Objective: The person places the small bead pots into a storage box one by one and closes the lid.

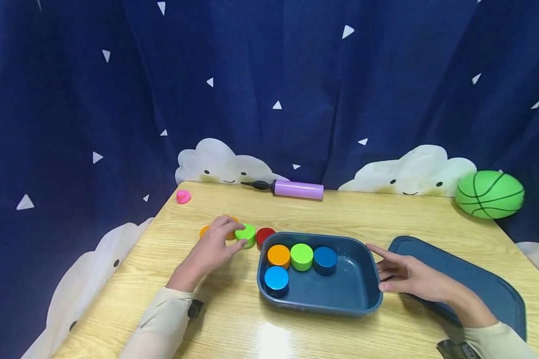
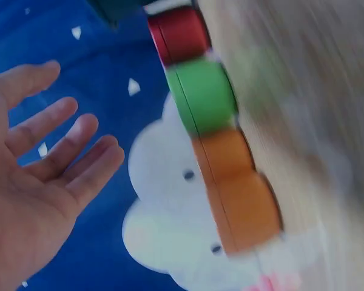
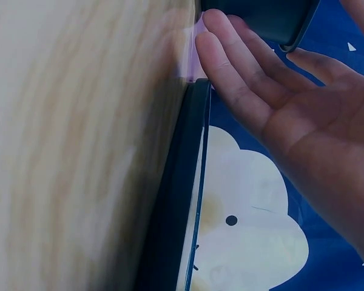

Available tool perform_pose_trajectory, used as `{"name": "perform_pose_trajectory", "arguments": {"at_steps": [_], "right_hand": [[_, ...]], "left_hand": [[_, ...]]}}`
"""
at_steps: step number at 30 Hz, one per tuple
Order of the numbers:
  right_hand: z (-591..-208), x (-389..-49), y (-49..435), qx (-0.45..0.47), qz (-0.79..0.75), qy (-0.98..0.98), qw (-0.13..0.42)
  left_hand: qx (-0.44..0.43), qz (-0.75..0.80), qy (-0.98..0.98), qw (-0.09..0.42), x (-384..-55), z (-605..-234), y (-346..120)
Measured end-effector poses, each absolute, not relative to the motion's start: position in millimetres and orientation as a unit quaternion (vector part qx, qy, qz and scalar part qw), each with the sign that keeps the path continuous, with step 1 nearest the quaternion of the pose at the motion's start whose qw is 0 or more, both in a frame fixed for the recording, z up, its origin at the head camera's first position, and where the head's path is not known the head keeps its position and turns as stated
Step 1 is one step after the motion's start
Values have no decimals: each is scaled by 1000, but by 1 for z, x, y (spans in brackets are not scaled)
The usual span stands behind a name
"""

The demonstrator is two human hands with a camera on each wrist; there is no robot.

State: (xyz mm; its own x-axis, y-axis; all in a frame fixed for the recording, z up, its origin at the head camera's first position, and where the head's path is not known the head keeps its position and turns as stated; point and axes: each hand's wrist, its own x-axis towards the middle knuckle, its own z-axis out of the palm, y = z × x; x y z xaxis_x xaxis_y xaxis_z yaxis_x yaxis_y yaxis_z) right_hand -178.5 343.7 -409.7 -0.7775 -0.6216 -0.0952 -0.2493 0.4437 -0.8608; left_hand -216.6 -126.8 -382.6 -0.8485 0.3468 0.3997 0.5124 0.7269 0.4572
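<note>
A dark blue rectangular box [image 1: 341,294] sits on the table with short round cylinders inside: orange [image 1: 279,256], green [image 1: 301,256], dark blue [image 1: 325,260] and bright blue [image 1: 276,279]. Left of the box, my left hand [image 1: 213,249] hovers with loosely spread fingers beside another green cylinder [image 1: 245,235]; the left wrist view shows a gap between them. A red cylinder [image 2: 181,36] and two orange cylinders [image 2: 246,212] stand in the same row, the orange ones partly covered by that hand in the head view. My right hand [image 1: 413,276] touches the box's right wall with extended fingers [image 3: 242,60].
A flat dark blue lid [image 1: 458,269] lies under the right forearm. Toward the back are a purple hand pump [image 1: 298,190] and a small pink duck [image 1: 183,196]. At the back right edge sits a green ball [image 1: 489,194]. A blue curtain [image 1: 251,75] hangs behind the table.
</note>
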Motion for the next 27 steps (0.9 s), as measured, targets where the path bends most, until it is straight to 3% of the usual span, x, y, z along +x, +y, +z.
{"name": "perform_pose_trajectory", "arguments": {"at_steps": [4,13,16,22,27], "right_hand": [[-410,-180,344,-266,-454,826,204],[-410,-179,344,-269,-457,823,206],[-410,-178,344,-270,-453,825,203],[-408,-177,344,-271,-447,829,198],[-409,-178,344,-273,-448,828,199]], "left_hand": [[-185,-304,-917,180,-226,-386,-148],[-109,-335,-921,166,-241,-401,-177],[-90,-325,-930,145,-245,-407,-180],[-79,-301,-949,52,-247,-409,-180],[-74,-291,-954,24,-248,-409,-182]]}}
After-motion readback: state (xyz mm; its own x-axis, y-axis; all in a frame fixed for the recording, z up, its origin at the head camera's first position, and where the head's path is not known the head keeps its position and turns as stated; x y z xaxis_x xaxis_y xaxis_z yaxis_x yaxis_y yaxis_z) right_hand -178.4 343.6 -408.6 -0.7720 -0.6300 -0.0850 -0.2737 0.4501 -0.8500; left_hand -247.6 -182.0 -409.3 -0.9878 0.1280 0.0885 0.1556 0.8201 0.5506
